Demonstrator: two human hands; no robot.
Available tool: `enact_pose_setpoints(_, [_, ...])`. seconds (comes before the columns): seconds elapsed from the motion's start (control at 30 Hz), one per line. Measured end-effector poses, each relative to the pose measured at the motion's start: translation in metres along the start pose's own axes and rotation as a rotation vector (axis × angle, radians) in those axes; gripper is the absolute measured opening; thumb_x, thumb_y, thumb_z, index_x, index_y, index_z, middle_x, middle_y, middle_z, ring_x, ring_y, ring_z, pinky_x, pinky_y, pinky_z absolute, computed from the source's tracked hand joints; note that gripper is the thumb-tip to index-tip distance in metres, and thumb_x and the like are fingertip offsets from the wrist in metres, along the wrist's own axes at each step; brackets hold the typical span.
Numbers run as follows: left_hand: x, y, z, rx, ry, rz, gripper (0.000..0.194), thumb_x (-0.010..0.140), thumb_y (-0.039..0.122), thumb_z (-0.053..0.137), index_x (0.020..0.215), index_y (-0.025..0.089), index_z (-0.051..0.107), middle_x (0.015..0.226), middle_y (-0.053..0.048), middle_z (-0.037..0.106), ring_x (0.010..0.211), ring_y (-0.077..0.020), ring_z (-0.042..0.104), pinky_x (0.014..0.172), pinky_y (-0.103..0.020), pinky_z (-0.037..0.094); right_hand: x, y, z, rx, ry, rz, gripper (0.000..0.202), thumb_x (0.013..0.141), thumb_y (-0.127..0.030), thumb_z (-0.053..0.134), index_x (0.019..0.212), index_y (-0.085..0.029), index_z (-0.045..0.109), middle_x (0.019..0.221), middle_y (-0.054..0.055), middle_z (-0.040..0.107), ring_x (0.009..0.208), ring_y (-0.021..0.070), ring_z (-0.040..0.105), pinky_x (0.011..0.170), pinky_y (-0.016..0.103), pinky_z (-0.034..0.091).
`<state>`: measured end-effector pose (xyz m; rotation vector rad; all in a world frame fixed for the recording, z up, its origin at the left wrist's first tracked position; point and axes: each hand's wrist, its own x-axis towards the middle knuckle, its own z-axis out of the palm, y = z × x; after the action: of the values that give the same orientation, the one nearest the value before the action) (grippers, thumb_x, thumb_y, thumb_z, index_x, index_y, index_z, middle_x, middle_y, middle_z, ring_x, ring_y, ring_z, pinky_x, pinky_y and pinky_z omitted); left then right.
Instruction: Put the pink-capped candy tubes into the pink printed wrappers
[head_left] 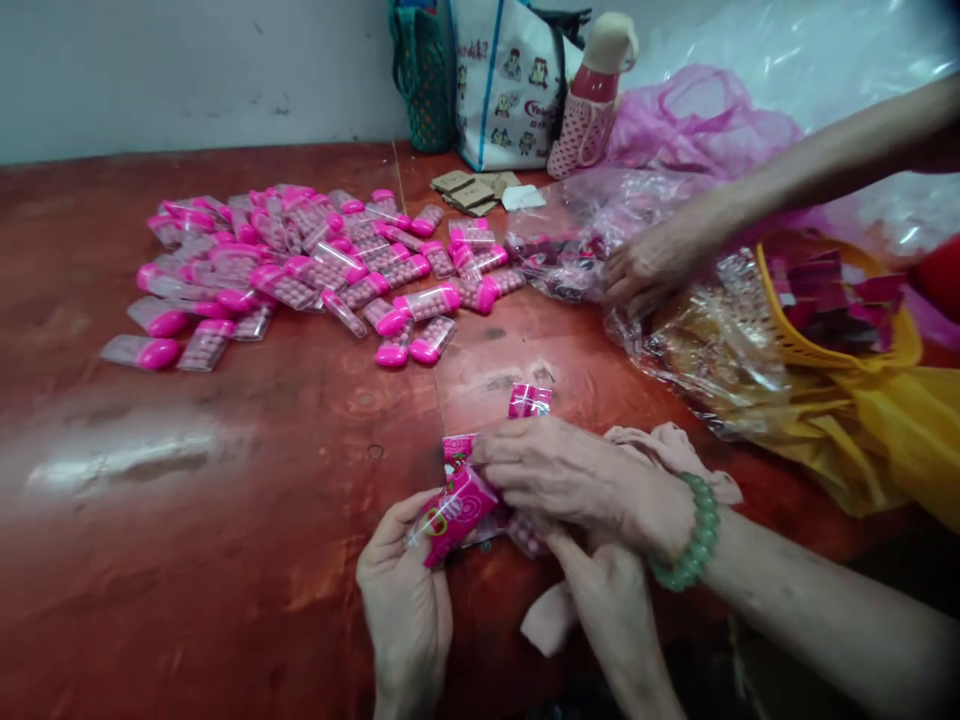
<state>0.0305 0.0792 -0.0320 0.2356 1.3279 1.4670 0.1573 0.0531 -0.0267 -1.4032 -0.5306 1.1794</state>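
My left hand [405,590] is closed on a bright pink printed wrapper [459,515], pinching its left edge between thumb and fingers. Just right of the wrapper, my right hand [611,610] has its fingertips at a clear flat candy container [527,533] with pale pink candies. Another person's hand with a green bead bracelet [691,535] reaches over my right hand and covers part of it. That person's fingers touch the wrapper's upper end. A small pink packet [529,400] lies on the table just beyond these fingers.
Many pink-capped candy containers [300,265] are heaped on the red table [225,520]. A second bare arm [735,210] reaches into a clear plastic bag [577,230]. A yellow basket [844,355] holds pink packets. Brown cardboard pieces [472,190], a printed bag [510,100] and a bottle [596,90] stand behind.
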Motion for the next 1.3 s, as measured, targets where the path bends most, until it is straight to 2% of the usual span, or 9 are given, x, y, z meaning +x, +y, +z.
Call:
enact_pose_setpoints(0.17, [0.001,0.005,-0.002,-0.010,0.007,-0.003,0.018,0.049,0.015,0.077,0.065,0.015,0.069,0.061,-0.001,0.068,0.051,-0.0099,0.060,0.051,-0.018,0.051,-0.021,-0.009,0.006,0.026,-0.003,0.097,0.021,0.072,-0.032,0.068,0.090,-0.021,0.062,0.062,0.002,0.064,0.060,0.0209,0.064,0.057,0.034,0.054])
enact_pose_setpoints(0.3, [0.002,0.005,-0.004,-0.002,-0.032,-0.020,0.019,0.048,0.018,0.079,0.064,0.015,0.070,0.060,-0.002,0.069,0.051,-0.0106,0.060,0.050,-0.018,0.051,-0.022,-0.023,0.014,0.111,0.136,0.148,0.031,0.071,-0.029,0.070,0.097,-0.022,0.055,0.064,0.001,0.068,0.050,0.0159,0.063,0.048,0.027,0.053])
enact_pose_setpoints(0.57, [-0.001,0.001,0.000,0.062,-0.121,-0.071,0.018,0.045,0.013,0.077,0.062,0.016,0.071,0.057,-0.002,0.069,0.046,-0.0121,0.060,0.045,-0.018,0.050,-0.013,-0.034,0.022,0.082,0.449,-0.149,0.035,0.068,-0.024,0.071,0.097,-0.018,0.053,0.067,-0.001,0.070,0.051,0.0144,0.065,0.050,0.023,0.054])
enact_pose_setpoints(0.63, [-0.002,0.000,0.003,0.074,-0.141,-0.080,0.018,0.046,0.011,0.076,0.062,0.017,0.072,0.058,-0.002,0.069,0.047,-0.0125,0.060,0.046,-0.019,0.051,-0.007,-0.031,0.020,0.138,0.443,-0.215,0.033,0.068,-0.022,0.072,0.096,-0.018,0.054,0.070,0.000,0.069,0.054,0.0142,0.065,0.052,0.024,0.054])
enact_pose_setpoints(0.73, [-0.004,-0.003,0.005,0.092,-0.156,-0.064,0.017,0.048,0.010,0.075,0.063,0.018,0.072,0.059,-0.002,0.070,0.049,-0.0133,0.061,0.047,-0.021,0.052,0.000,-0.025,0.018,0.187,0.345,-0.263,0.029,0.070,-0.020,0.069,0.096,-0.017,0.056,0.072,0.000,0.069,0.058,0.0144,0.066,0.056,0.025,0.055])
enact_pose_setpoints(1.0, [0.000,-0.012,-0.006,0.155,-0.218,-0.003,0.018,0.057,0.008,0.069,0.069,0.021,0.073,0.068,-0.001,0.072,0.062,-0.0133,0.064,0.060,-0.019,0.052,0.004,-0.021,0.016,0.091,0.180,-0.232,0.023,0.075,-0.019,0.065,0.096,-0.016,0.057,0.070,0.002,0.068,0.053,0.0138,0.064,0.050,0.024,0.054])
enact_pose_setpoints(1.13, [0.000,-0.010,-0.006,0.177,-0.278,-0.054,0.018,0.055,0.006,0.070,0.066,0.020,0.073,0.067,-0.001,0.071,0.060,-0.0135,0.064,0.059,-0.020,0.052,0.005,-0.020,0.015,0.076,0.182,-0.230,0.024,0.075,-0.018,0.065,0.097,-0.017,0.057,0.080,0.003,0.069,0.063,0.0150,0.066,0.056,0.024,0.055])
enact_pose_setpoints(1.2, [-0.001,-0.009,-0.003,0.170,-0.321,-0.121,0.015,0.055,0.008,0.071,0.066,0.020,0.073,0.065,-0.002,0.071,0.054,-0.0144,0.063,0.051,-0.021,0.053,0.005,-0.017,0.015,0.067,0.214,-0.240,0.024,0.075,-0.018,0.065,0.098,-0.016,0.057,0.085,0.005,0.070,0.069,0.0159,0.067,0.061,0.024,0.055])
enact_pose_setpoints(1.3, [-0.003,-0.009,0.001,0.153,-0.340,-0.201,0.015,0.054,0.010,0.072,0.067,0.019,0.072,0.061,-0.002,0.070,0.047,-0.0151,0.061,0.041,-0.022,0.051,0.004,-0.016,0.015,0.046,0.280,-0.254,0.025,0.074,-0.020,0.066,0.098,-0.016,0.056,0.081,0.004,0.070,0.065,0.0159,0.067,0.060,0.026,0.056])
